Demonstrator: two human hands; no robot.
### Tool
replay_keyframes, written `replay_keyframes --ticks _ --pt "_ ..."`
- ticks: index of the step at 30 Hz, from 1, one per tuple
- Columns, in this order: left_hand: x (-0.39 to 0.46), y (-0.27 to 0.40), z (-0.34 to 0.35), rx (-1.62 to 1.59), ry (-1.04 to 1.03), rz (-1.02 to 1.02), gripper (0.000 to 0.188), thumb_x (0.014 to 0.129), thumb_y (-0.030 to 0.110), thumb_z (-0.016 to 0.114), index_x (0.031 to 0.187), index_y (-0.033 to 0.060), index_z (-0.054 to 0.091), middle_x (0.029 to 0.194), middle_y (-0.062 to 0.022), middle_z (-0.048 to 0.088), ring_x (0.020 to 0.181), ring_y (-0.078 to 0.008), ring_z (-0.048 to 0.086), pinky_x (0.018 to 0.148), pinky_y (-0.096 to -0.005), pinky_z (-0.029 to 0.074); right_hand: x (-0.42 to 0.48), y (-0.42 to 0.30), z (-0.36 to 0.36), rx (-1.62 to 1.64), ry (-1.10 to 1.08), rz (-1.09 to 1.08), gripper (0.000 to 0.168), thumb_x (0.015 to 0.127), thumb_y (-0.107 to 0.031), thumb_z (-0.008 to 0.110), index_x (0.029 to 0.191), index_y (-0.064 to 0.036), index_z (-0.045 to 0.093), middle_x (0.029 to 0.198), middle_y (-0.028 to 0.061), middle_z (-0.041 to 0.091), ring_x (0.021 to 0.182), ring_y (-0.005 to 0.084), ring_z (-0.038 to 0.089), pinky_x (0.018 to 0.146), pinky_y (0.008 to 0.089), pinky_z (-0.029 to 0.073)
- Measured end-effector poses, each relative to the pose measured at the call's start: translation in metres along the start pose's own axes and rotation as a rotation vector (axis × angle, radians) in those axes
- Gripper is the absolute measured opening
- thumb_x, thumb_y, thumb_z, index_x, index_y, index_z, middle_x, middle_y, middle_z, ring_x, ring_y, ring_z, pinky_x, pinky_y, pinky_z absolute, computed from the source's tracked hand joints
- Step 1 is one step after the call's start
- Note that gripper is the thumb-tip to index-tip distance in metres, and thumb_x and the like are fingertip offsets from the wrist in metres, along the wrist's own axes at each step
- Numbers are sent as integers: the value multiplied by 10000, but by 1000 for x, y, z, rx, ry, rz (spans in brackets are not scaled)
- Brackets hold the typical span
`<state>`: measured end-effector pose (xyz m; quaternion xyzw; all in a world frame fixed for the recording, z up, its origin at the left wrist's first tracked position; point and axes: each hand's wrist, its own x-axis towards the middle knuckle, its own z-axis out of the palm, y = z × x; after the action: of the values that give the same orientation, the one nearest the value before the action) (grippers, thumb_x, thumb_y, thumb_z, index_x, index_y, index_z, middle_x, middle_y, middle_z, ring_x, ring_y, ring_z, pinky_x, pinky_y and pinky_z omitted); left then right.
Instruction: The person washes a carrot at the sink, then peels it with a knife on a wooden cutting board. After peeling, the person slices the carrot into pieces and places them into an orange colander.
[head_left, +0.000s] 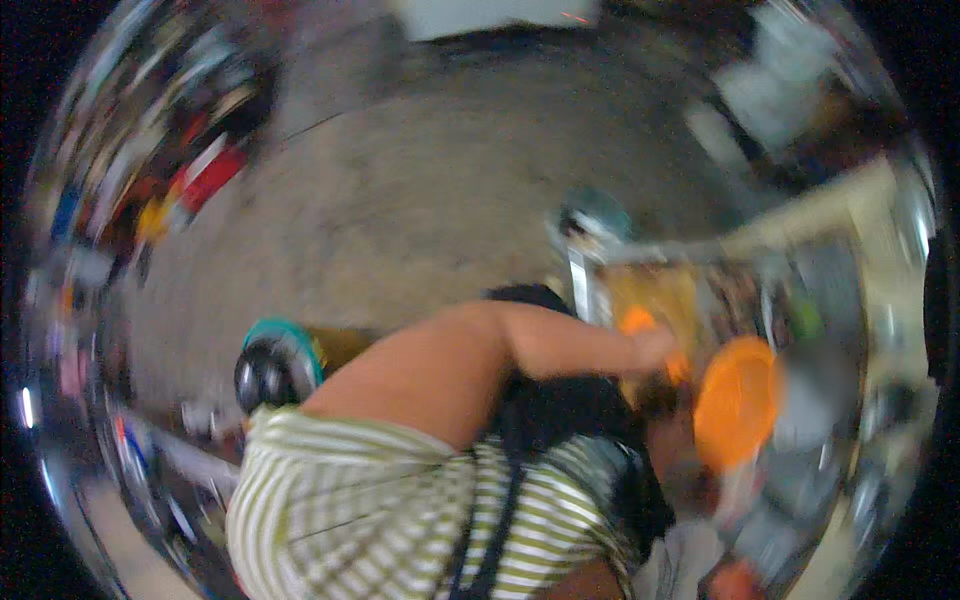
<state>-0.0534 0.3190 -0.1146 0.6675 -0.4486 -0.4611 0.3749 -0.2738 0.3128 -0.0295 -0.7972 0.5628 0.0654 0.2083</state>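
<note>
My left arm reaches across to the right, and my left hand (654, 349) is over a cluttered work surface. Its fingers are closed around a bright orange object (677, 367), which shows on both sides of the hand; blur hides what kind of object it is. Close to that hand, on its right, is a tilted orange round dish or lid (736, 403). A yellowish-brown flat area (652, 289) lies beyond the hand. Part of my right arm shows under the striped sleeve, but my right hand cannot be made out in the blur.
The work surface has a pale raised edge (859, 202) and holds grey containers (814, 405) and a green item (806, 315). A teal-rimmed round object (281, 330) stands at my left on the concrete floor (420, 172). Blurred goods line the far left.
</note>
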Motion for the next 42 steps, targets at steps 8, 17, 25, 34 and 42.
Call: replay_keyframes --ticks 8,17,25,34,42 --pt "-37 48 -71 458 92 390 421 679 132 754 1087 69 668 1062 -188 628 927 -372 625 825 -431 514 -9 -59 -1 96 87 255 282 952 -323 470 1087 -75 472 865 263 639 840 476 611 749 565 465" --pt "-51 74 -54 643 145 372 433 678 238 794 1056 58 681 1049 -168 587 965 -372 575 834 -428 500 -23 -68 -8 214 -46 303 293 965 -336 436 1119 -87 445 904 276 642 900 473 612 773 590 446" --pt "-40 71 -52 677 177 631 310 696 220 776 932 56 659 953 -152 572 900 -353 568 749 -427 505 -18 -66 -4 227 -18 319 268 962 -332 446 1114 -112 459 893 259 652 909 472 612 784 585 451" --pt "-44 75 -48 564 181 461 384 707 197 797 976 19 588 997 -198 558 930 -388 556 799 -436 496 -17 -59 3 252 -23 294 277 960 -353 428 1088 -109 453 893 242 660 911 461 619 777 579 454" --pt "-36 64 -47 571 101 450 513 670 245 835 1052 12 584 1038 -210 556 955 -395 564 827 -446 500 -15 -53 18 191 -94 238 282 968 -363 414 1089 -111 451 887 217 670 905 424 641 783 580 461"
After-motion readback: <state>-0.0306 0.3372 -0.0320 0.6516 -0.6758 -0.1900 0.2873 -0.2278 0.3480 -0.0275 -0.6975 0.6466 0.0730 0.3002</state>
